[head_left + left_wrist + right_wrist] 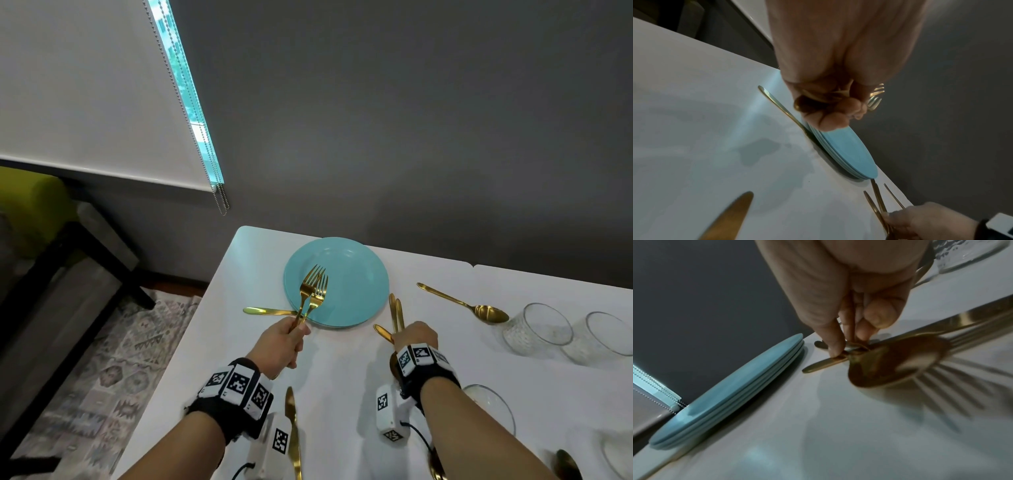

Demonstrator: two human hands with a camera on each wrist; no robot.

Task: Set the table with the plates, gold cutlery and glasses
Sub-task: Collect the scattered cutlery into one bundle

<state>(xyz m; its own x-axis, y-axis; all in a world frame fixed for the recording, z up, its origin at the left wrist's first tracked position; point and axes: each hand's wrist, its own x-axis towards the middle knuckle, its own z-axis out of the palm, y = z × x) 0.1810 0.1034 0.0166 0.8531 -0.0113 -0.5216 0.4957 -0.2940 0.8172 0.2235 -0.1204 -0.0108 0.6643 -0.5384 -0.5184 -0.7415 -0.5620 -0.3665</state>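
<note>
A stack of blue plates (346,291) (849,152) (729,391) sits near the far left corner of the white table (342,377). My left hand (296,330) (838,113) grips two gold forks (313,291) (875,97) by their handles, tines raised over the plates' near rim. Right of the plates, my right hand (412,334) (851,344) pinches a bundle of gold cutlery (395,315) (877,201). Its handle ends point away from me. A spoon bowl (896,363) of that bundle hangs under my wrist.
A gold knife (269,311) (777,104) lies left of the plates, one end at their rim. A gold spoon (462,303) lies farther right, before two glasses (537,329). A third glass (493,407), another knife (293,431) and a spoon (567,462) lie close to me.
</note>
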